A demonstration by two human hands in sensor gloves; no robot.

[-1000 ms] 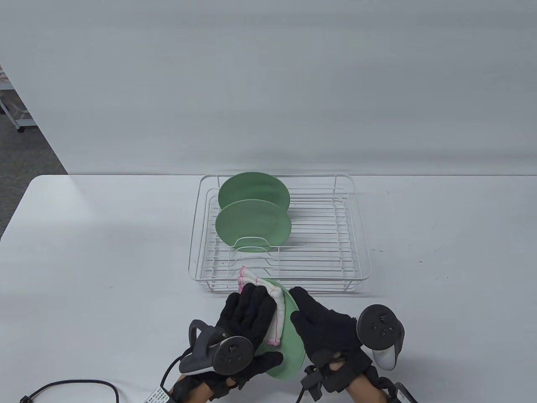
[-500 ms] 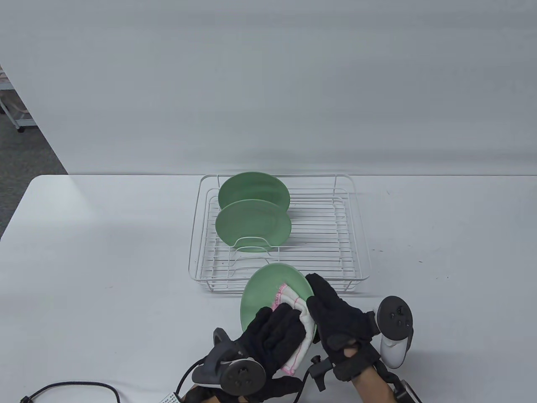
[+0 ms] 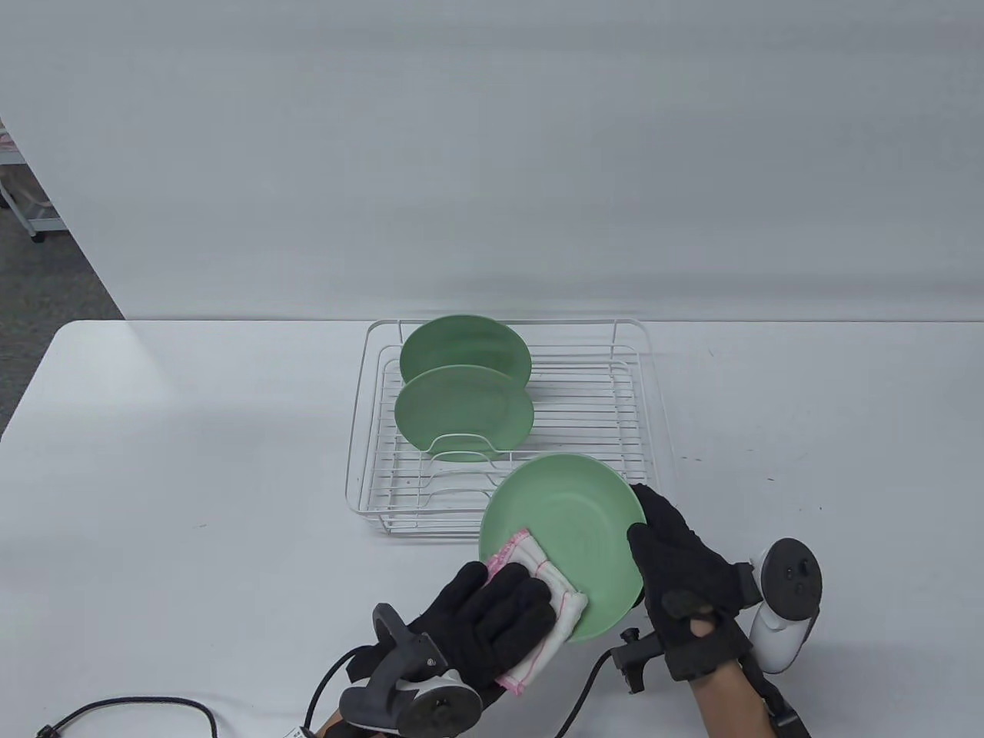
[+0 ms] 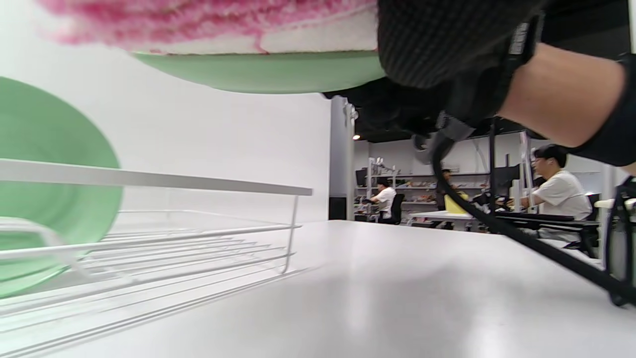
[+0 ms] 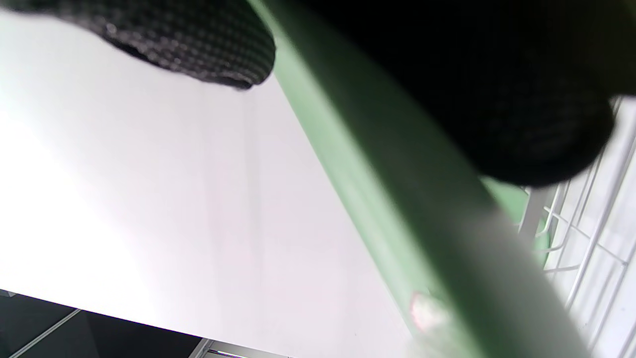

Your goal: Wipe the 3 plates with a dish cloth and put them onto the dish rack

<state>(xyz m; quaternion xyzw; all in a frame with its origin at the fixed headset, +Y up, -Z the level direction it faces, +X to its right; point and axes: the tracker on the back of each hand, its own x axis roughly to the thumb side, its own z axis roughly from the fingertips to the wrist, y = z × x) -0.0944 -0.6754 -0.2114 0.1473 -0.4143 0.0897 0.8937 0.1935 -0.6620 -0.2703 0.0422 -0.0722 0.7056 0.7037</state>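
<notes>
A: What carries everything here?

B: A white surface (image 3: 192,430) with rounded far corners.

A: And what sits directly on it?

B: A white wire dish rack (image 3: 649,430), near the middle. Two green plates (image 3: 463,411) stand upright in the rack's left part, one behind the other.

A: Anything else on it?

B: A black cable (image 3: 131,706) lies curled at the near left edge. A few small dark specks mark the right side.
</notes>
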